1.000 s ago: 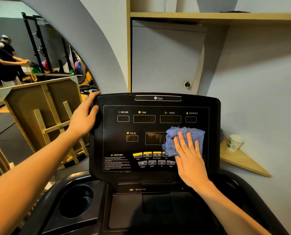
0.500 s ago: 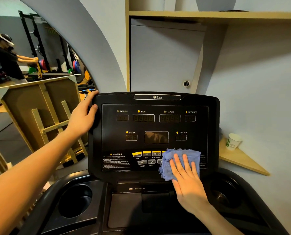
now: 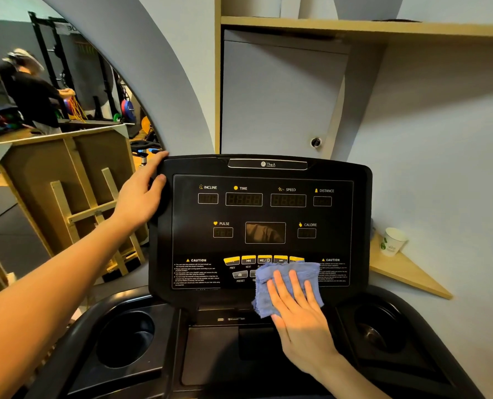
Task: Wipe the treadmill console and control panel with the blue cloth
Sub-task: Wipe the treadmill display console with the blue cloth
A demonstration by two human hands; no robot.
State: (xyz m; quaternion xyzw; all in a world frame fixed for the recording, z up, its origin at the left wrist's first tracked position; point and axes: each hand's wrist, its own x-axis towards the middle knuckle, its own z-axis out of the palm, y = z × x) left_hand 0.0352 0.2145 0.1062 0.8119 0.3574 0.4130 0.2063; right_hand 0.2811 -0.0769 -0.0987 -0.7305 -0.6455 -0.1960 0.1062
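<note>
The treadmill console [image 3: 264, 226] is filling the middle of the view, its black control panel [image 3: 261, 214] facing the person, with a cup holder [image 3: 126, 338] sitting in the tray at the lower left and another at the lower right. Going by how things lie, the wiping step is under way and is working along the bottom edge of the panel, over the yellow button row [image 3: 264, 259]; the display windows above and the tray below are probably the areas left to cover, so the next move is likely calling for sliding the cloth sideways or back up while keeping flat pressure on it. The left hand [image 3: 137, 194] is gripping the console's upper left corner, fingers curled around the edge and thumb lying on the front face, seemingly bracing it. The right hand [image 3: 298, 309] is lying flat with fingers spread, pressing the blue cloth [image 3: 274, 286] against the panel's lower edge, the crumpled cloth partly covering the buttons and hanging slightly below the panel. A paper cup [image 3: 392, 241] is standing on a small corner shelf [image 3: 406, 269] beside the console.
</note>
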